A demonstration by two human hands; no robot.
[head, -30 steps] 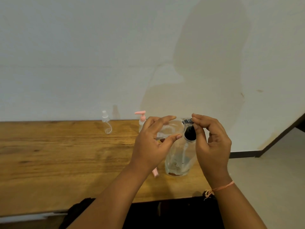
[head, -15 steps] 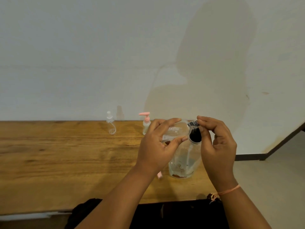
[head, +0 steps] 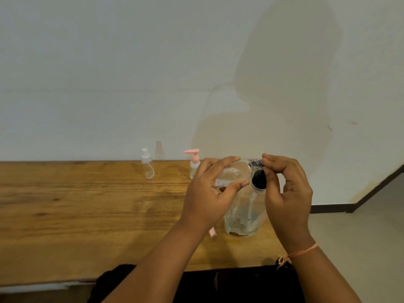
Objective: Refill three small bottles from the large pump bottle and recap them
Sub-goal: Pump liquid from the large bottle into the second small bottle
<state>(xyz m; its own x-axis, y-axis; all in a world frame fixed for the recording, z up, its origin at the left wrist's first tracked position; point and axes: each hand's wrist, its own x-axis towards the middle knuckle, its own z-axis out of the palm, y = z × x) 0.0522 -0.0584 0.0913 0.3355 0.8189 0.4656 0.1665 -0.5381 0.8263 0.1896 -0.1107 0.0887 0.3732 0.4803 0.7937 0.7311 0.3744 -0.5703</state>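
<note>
Step in hand, as I judge it: threading the cap on the held bottle. Whether it is going on or coming off cannot be read from this view.

- Left hand (head: 207, 193), centre of frame: fingers (head: 220, 162) curled over the top and thumb under, gripping a small clear bottle (head: 234, 171). The bottle lies nearly horizontal, neck toward the right of frame, lifted off the tabletop (head: 87, 204).
- Right hand (head: 288, 193): index finger and thumb pinch the ribbed silver cap (head: 255, 164) at that neck. The other fingers are loosely curled and hold nothing.
- Large pump bottle (head: 242, 215): upright on the tabletop directly below the two hands, with its black pump top (head: 259, 182) just under the cap. Little liquid is visible at its base.
- Fill level of the held bottle: not readable.

Doing it well:
- Tip the small bottle upright before turning. Any contents will run to the neck while it lies horizontal.
- Hold the body fixed with the left hand and turn only the cap.
- Seat the cap square so the thread does not cross.
- Stop at firm resistance.
- Work clear of the pump top, since a knock could topple the light bottle.

Elsewhere: a clear spray bottle (head: 148, 166) and a pink-pump bottle (head: 194, 165) stand at the far edge, upper centre of frame, well apart from the hands. A small pink piece (head: 212, 232) lies beside the large bottle's base.
</note>
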